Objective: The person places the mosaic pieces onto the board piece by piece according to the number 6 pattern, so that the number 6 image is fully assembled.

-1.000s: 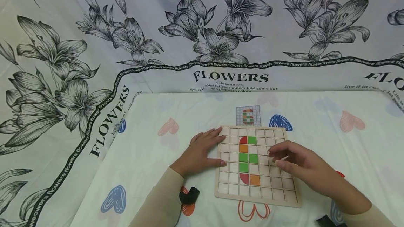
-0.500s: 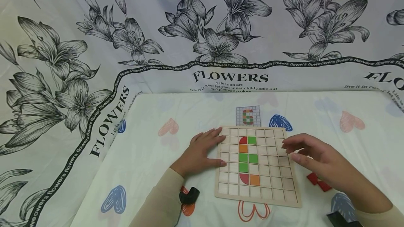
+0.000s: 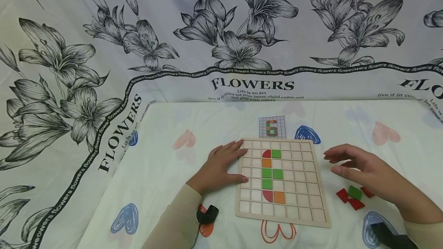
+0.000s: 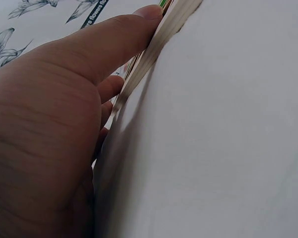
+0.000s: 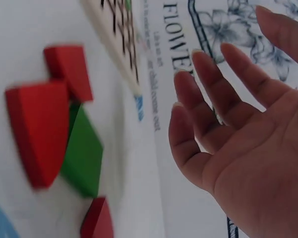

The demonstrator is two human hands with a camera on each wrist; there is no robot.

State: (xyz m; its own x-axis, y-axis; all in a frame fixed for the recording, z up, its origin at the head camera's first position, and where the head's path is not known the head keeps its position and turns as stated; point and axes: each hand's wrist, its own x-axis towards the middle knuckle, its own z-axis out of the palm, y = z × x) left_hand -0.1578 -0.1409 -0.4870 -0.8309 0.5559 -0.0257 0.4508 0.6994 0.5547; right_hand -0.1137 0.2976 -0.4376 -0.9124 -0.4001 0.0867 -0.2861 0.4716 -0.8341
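A wooden grid board (image 3: 301,212) lies on the table, its squares partly filled by red, orange and green tiles. My left hand (image 3: 219,166) rests at the board's left edge with fingers spread; in the left wrist view the thumb (image 4: 114,37) reaches onto the rim. To the right of the board, my right hand (image 3: 361,168) hovers with fingers loosely bent and nothing in them, palm visible in the right wrist view. Just below that hand lie loose blocks: a green square tile (image 3: 355,193) with several red pieces (image 5: 37,131) around it, some with a curved side.
Behind the board lies a small grid card (image 3: 282,122) printed with a coloured figure. The tabletop cloth (image 3: 166,187) has heart prints, and a flower-patterned cloth (image 3: 194,57) hangs behind. Black straps (image 3: 207,215) show at the wrists.
My right hand has moved off the board to the right, bringing the green tile and red pieces beneath it into sight. The left hand and the board have stayed put.
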